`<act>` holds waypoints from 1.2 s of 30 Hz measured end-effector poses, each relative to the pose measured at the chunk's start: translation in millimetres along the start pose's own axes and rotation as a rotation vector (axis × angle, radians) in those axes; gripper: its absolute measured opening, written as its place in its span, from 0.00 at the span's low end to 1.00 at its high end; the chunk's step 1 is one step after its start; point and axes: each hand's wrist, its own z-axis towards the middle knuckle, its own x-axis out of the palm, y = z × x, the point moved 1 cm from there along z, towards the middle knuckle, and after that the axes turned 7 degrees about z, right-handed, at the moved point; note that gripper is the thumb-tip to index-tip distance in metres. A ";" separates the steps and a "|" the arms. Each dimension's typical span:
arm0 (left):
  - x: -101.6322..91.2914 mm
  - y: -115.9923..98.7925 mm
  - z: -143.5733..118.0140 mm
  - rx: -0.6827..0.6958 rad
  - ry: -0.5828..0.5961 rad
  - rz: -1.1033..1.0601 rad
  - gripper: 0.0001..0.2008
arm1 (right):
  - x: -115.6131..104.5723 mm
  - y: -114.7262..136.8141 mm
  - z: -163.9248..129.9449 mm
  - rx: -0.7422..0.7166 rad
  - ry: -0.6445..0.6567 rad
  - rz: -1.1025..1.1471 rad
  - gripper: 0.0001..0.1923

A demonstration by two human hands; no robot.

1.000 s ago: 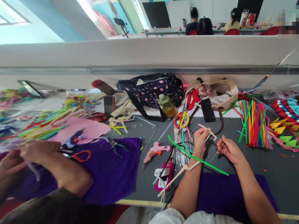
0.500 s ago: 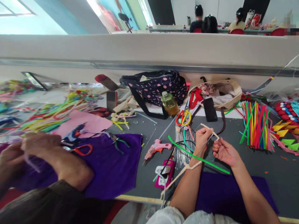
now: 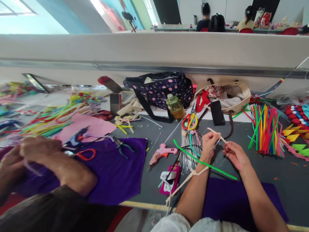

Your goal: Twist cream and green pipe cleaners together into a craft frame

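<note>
My left hand [image 3: 209, 143] is closed in a pinch on a short cream pipe cleaner [image 3: 222, 139], whose upper end sticks out above the fingers. The fingertips of my right hand [image 3: 238, 155] pinch its lower right end. Thin, pale wire runs between and below both hands. A bright green pipe cleaner [image 3: 218, 169] crosses my left forearm. Beside that forearm, a knotted cream strand [image 3: 184, 185] slants down to the table's edge. A bundle of silvery wires [image 3: 187, 161] lies left of my left hand, and scissors with red and yellow handles [image 3: 193, 121] lie beyond it.
Left of my arms lie a pink glue gun [image 3: 163, 153] and a magenta device [image 3: 171, 185]. A bottle [image 3: 175, 108], patterned bag [image 3: 158, 90] and phone [image 3: 217, 113] stand or lie farther back. Colourful pipe cleaners [image 3: 266, 130] lie right. A co-worker's hands [image 3: 36, 154] work at left.
My right hand has shifted slightly right and up, its fingers now at the cream pipe cleaner's lower end. My left hand stays nearly in place.
</note>
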 end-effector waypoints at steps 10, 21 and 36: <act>-1.2 6.1 1.3 0.017 -0.012 0.044 0.19 | 7.0 4.5 -9.9 -0.648 -0.121 -0.677 0.03; -1.2 8.2 3.3 -0.067 0.021 -0.077 0.20 | -1.2 5.5 -3.5 -0.209 -0.003 -0.306 0.09; 1.0 0.0 -1.2 -0.051 0.071 0.006 0.20 | -8.2 1.1 1.9 0.215 0.194 0.071 0.07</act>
